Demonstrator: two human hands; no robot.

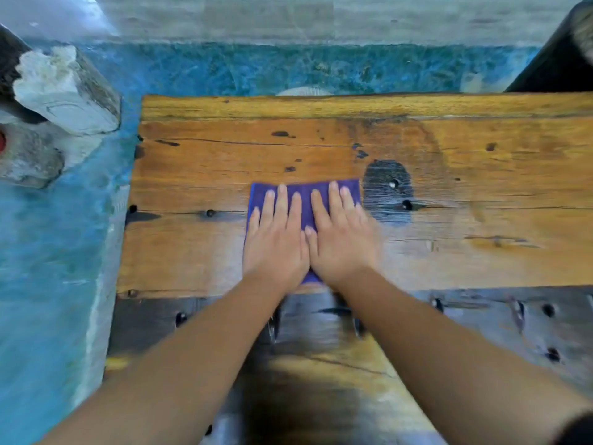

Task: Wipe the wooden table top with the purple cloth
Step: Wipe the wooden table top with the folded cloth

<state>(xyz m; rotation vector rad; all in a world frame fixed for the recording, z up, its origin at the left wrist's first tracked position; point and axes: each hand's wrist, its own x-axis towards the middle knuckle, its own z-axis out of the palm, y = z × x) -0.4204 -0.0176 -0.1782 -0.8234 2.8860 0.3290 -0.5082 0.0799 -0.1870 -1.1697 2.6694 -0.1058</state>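
Two hands are flat on the purple cloth [306, 200], side by side w/ thumbs touching. Your left hand [276, 242] and right hand [341, 242] both have straight fingers pressing down; neither one curls round or pinches the cloth. They just push it.

The cloth lies spread on the wooden table top [481, 194], near the left end, about the middle from front to back. Its far edge peeks out past your fingertips, and a bit shows btwn your wrists.

How far along? Hard to say for sure. I think you're mid-wipe. The wood right of your hands looks pale and shiny, maybe damp, so that part may be done already. A dark stain [388, 191] sits just beside the cloth's right edge. Small black spots dot the far planks. The far strip by the edge and the left end look dry, so likely not wiped yet. The near dark boards under your arms are blurry; can't tell abt those.

Left to do, I'd guess: far strip, left end, then the rest to the right.
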